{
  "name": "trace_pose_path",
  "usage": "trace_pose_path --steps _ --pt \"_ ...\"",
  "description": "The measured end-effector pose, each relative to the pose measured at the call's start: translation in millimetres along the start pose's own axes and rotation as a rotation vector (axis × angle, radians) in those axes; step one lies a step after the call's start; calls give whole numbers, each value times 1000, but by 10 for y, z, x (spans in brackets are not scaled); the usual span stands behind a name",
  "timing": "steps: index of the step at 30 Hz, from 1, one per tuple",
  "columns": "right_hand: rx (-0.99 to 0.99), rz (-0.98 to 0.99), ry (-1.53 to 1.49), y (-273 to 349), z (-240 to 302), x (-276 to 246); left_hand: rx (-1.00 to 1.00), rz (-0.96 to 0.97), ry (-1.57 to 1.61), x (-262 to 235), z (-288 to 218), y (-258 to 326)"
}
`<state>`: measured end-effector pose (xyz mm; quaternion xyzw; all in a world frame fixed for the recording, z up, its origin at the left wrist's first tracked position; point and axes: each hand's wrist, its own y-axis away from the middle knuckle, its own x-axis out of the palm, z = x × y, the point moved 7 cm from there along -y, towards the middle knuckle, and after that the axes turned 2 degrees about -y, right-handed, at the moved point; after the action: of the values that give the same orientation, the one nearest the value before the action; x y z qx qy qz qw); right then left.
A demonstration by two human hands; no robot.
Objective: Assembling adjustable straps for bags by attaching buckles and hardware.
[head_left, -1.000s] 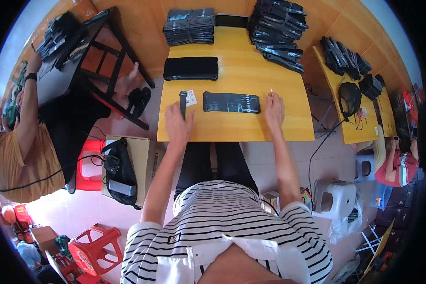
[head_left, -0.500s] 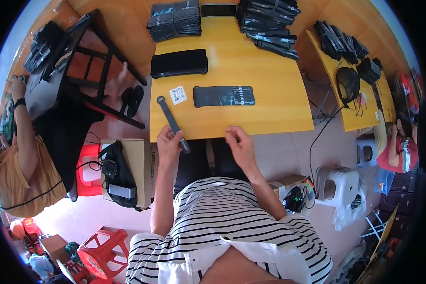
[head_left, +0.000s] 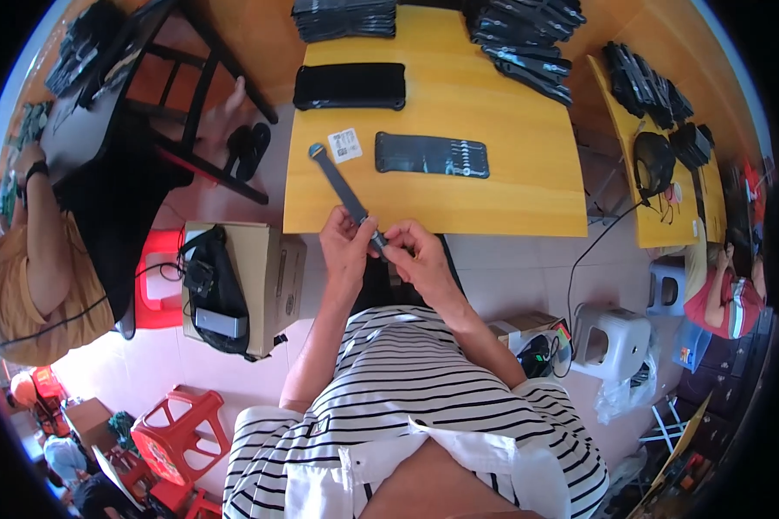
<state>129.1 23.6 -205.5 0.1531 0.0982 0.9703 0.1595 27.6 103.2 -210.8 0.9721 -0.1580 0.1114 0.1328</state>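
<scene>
A: Yellow worktop (head_left: 493, 199), head view. Item one?

B: Long grey flat tool (head_left: 342, 189), ring-shaped head. It slants off the near edge towards the near-left corner, head over the table, lower end in both hands.

A: Hands?

B: Left hand (head_left: 348, 251) closed around the lower end; right hand (head_left: 415, 255) pinching that same end with its fingertips. Both just off the near edge, above the lap.

A: Step in hand?

B: By my reading, working at the tool's handle end, held between both hands. Any further handling calls for a firm left grip and fine work from the right fingers.

A: Surroundings?

B: White label card (head_left: 344, 144) just beside the tool's head. Black tool pouch (head_left: 431, 155) mid-table. Black case (head_left: 349, 86) behind it. Stacks of black packs (head_left: 528, 35) along the far edge.

A: Obstructions?

B: None between the hands. Cardboard box (head_left: 268, 277) with black bag (head_left: 212, 290) stands on the floor, left.
</scene>
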Motion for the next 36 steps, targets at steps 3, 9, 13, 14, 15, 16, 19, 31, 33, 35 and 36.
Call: trace_pose_path --steps 3,9,13,14,15,16,19,31,33,35,36 --pt "143 -49 -294 -32 -42 -23 -103 86 92 15 28 -4" --pt "265 83 -491 -76 -102 -34 -291 301 308 118 106 109" --pt "118 -14 -274 5 244 -2 -287 216 345 76 72 54" --pt "35 -13 -188 30 315 -13 -293 201 349 71 52 48" --pt "37 -11 -188 51 312 -28 -298 187 354 65 36 40" --pt "-2 10 -38 83 338 -41 -300 186 353 67 22 41" --pt "-82 59 189 156 419 -25 -282 204 349 67 -8 41" --pt "-145 94 535 209 472 -17 -222 222 326 92 -63 68" --pt "-135 96 554 211 464 -30 -203 213 266 83 -65 69" --pt "-140 87 604 204 453 -38 -200 207 275 88 -83 72" --pt "-138 87 604 204 460 -32 -195 202 283 86 -94 72"
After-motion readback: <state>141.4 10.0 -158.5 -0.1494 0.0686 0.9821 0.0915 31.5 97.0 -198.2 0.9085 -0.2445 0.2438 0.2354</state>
